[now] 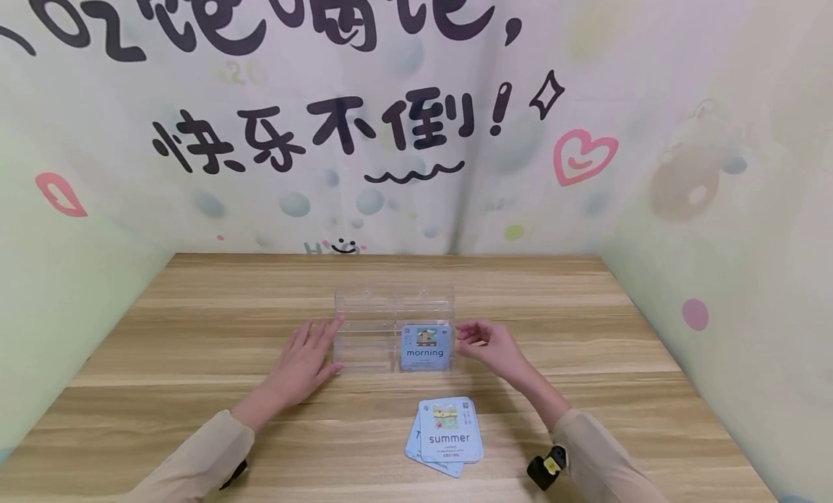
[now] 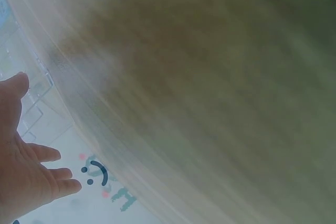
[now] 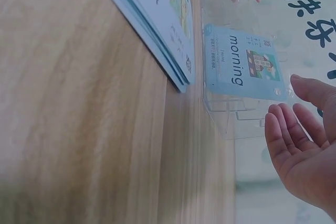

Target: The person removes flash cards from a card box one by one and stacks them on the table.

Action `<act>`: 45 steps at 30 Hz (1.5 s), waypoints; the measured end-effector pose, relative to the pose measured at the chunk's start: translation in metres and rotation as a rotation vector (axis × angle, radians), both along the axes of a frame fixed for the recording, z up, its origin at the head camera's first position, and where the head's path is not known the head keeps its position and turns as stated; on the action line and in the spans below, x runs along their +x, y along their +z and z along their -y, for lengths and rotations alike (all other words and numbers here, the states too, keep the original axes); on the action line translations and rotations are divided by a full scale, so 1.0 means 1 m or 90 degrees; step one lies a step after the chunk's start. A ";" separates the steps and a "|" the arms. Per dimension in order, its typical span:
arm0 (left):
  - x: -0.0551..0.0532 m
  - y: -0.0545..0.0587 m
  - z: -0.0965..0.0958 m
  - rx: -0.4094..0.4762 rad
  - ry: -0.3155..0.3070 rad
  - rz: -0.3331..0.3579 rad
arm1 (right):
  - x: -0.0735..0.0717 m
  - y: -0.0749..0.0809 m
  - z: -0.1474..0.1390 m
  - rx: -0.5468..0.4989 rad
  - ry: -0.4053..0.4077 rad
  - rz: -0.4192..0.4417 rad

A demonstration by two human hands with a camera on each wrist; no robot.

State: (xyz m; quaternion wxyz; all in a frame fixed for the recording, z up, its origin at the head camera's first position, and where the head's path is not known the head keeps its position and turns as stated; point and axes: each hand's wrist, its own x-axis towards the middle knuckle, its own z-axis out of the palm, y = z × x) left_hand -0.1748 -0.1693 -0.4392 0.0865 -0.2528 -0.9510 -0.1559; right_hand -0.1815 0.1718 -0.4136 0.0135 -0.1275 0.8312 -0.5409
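Observation:
A clear plastic card rack (image 1: 364,344) with several compartments stands on the table. A blue "morning" card (image 1: 426,347) sits in its lower right compartment; it also shows in the right wrist view as a card (image 3: 244,64). My left hand (image 1: 302,364) is at the rack's left side, fingers spread, fingertips right at its edge. On the other side, my right hand (image 1: 492,350) has loosely bent fingers beside the rack's right edge. Thumb and fingers of the right hand (image 3: 307,140) are apart in the right wrist view, with nothing between them.
In front of the rack lies a small stack of blue cards, a "summer" card (image 1: 450,431) on top and another card (image 1: 416,445) sticking out askew below it. The wooden table (image 1: 260,279) ends at a printed wall cloth (image 1: 416,214) behind the rack.

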 end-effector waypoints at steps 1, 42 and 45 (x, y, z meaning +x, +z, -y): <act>0.000 0.000 0.000 -0.001 0.000 0.000 | -0.001 0.000 0.001 -0.001 0.000 -0.003; 0.000 0.000 0.001 -0.009 -0.002 -0.001 | -0.005 0.007 0.024 -0.052 -0.023 -0.006; 0.000 0.001 0.001 -0.009 -0.003 -0.001 | -0.011 -0.003 0.023 -0.059 -0.029 -0.010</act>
